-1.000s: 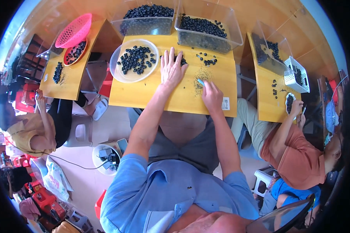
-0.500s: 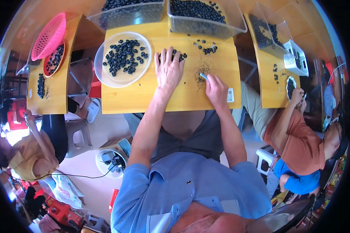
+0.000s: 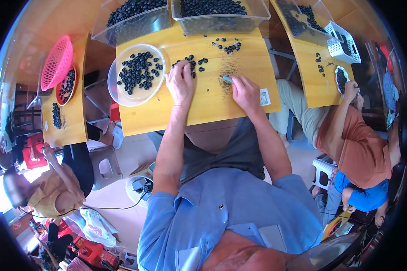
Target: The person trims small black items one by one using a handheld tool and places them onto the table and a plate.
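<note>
My left hand [image 3: 181, 86] is over the yellow table with its fingers bent and drawn together, at the near edge of a loose group of small round black pieces [image 3: 201, 69]. Whatever the fingertips pinch is hidden. A slim light-blue tool [image 3: 227, 79] is gripped in my right hand [image 3: 246, 93], its end pointing left over a patch of dark crumbs [image 3: 228, 70]. Left of my left hand stands a round clear plastic tub [image 3: 115, 91] with many black pieces in it. Another small cluster of black pieces [image 3: 230, 46] lies farther back.
Two clear bins, a left one [image 3: 140, 22] and a right one [image 3: 212, 25], full of black pieces, stand at the back. A white label [image 3: 264, 97] lies by the table's right edge. People work at side tables, with a pink basket [image 3: 56, 63] and a white basket [image 3: 343, 43].
My left hand has drawn back from the black pieces, and its spread fingers have bent together. My right hand keeps the tool. The whole view has shifted and tilted slightly.
</note>
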### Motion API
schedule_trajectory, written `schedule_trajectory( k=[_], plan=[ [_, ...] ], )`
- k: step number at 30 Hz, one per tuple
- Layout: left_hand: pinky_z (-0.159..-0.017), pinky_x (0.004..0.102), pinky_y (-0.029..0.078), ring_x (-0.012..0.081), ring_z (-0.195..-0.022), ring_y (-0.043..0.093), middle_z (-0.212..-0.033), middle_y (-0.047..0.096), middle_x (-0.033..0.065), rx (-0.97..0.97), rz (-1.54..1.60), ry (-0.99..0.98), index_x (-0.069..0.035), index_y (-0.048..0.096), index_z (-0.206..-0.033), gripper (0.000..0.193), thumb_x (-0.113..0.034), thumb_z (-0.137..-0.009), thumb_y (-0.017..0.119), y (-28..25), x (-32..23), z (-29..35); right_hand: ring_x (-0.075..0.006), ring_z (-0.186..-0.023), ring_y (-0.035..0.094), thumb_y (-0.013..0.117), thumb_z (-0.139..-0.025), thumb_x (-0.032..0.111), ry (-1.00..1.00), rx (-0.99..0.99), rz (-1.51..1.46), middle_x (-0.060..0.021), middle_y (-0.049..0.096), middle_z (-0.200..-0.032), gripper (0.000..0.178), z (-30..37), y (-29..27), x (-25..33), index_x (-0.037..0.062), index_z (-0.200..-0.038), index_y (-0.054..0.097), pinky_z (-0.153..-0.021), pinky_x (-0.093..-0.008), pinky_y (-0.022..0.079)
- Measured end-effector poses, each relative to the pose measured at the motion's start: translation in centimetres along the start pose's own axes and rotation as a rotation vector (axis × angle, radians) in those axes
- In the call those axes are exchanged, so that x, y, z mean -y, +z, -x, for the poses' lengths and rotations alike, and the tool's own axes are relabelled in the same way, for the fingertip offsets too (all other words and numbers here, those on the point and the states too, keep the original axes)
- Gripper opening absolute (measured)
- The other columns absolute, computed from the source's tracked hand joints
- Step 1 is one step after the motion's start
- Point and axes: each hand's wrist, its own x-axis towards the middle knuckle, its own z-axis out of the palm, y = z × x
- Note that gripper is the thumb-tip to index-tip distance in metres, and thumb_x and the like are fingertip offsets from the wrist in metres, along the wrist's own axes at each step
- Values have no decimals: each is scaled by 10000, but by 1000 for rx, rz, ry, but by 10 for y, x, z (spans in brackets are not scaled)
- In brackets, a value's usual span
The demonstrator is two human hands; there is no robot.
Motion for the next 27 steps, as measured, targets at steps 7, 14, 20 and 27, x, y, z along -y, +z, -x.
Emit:
schedule_trajectory(
  k=[7,14,20,27],
  plan=[
    [-822,402,426,224,-872,630,-864,659,18,84,-235,180,-135,749,-1076,179,-194,-907,743,4,-8,-2,-243,-712,673,730,-852,52,-10,43,-23,-53,618,-794,201,2,-5,-1,76,-1049,701,-611,-387,556],
    [-811,416,439,238,-919,626,-905,644,25,185,-481,303,-149,791,-1031,186,-242,-874,761,8,-15,-1,-239,-693,661,735,-851,71,-39,-3,-54,-52,592,-776,200,2,1,-5,80,-1049,707,-587,-389,540],
    [-822,416,439,239,-958,618,-963,650,20,163,-425,311,-146,763,-1021,206,-236,-845,817,10,-13,0,-246,-705,669,726,-860,83,-3,-20,-62,-55,601,-778,184,3,-1,-6,87,-1043,717,-598,-398,547],
    [-835,409,439,242,-996,611,-1030,656,21,188,-413,326,-147,741,-1021,219,-242,-846,831,8,-11,2,-265,-721,674,718,-859,68,1,-4,-33,-67,610,-788,185,5,5,-7,76,-1043,717,-616,-405,555]
  ],
)
